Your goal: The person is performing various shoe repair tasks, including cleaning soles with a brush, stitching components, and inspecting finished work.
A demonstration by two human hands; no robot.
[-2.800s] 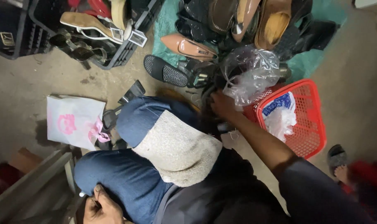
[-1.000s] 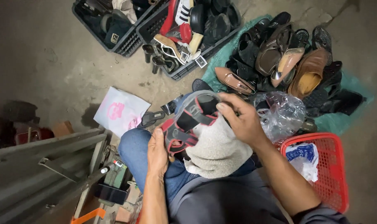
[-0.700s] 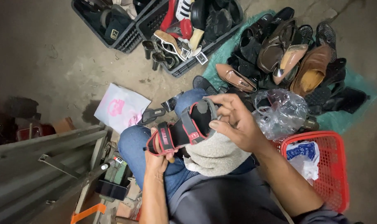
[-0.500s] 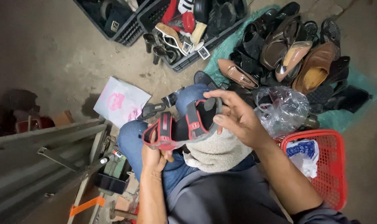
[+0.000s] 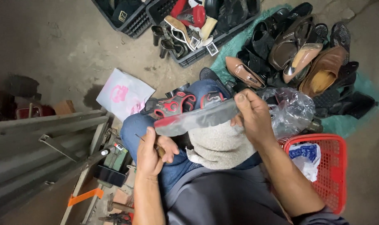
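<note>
A white bag with pink print (image 5: 125, 92) lies on the concrete floor (image 5: 64, 50) by the person's knee. Just right of it, the left hand (image 5: 153, 151) is closed around a thin awl (image 5: 144, 141) over the lap. Above it, a black and red sandal (image 5: 185, 111) is turned sole-up over a pale cloth (image 5: 218, 143) on the knee. The right hand (image 5: 253, 118) pinches the sandal's right end. A red basket (image 5: 329, 166) sits at the right edge of the floor.

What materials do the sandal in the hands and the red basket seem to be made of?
Black-and-red strapped sandal: probably rubber sole with synthetic straps; the grey sole looks matte and worn. Red openwork basket: moulded plastic, judged from its uniform colour and regular grid.
</note>
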